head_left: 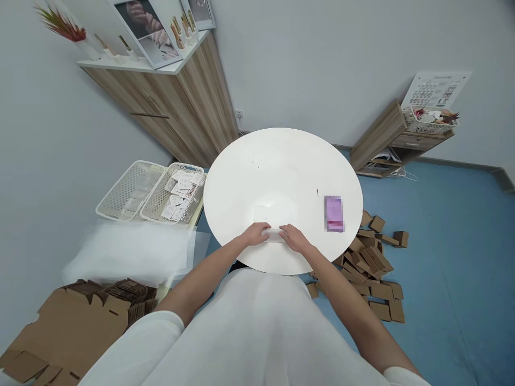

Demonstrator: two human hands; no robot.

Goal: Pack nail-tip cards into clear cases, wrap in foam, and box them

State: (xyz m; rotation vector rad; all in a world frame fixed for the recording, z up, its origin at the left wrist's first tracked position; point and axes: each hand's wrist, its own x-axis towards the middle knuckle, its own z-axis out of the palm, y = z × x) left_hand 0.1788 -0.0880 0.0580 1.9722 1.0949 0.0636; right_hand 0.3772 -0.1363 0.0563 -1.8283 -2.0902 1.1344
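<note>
Near the front edge of the round white table (281,161), a narrow white bundle (275,235) lies between my hands. It looks wrapped in thin white sheet; what is inside cannot be seen. The fingers of my left hand (255,234) curl over its left end. At the right end, my right hand (295,238) grips it in the same way. Just beyond the bundle a pale, thin sheet (263,213) lies flat, hard to tell from the tabletop. A blurred purple packet (333,213) rests to the right of my right hand.
Left of the table stand a basket of printed cards (183,187), another basket (131,190), a stack of white sheets (129,252) and flattened cardboard boxes (80,321). Folded brown boxes (374,268) are heaped on the floor at right. A cabinet (193,102) stands behind.
</note>
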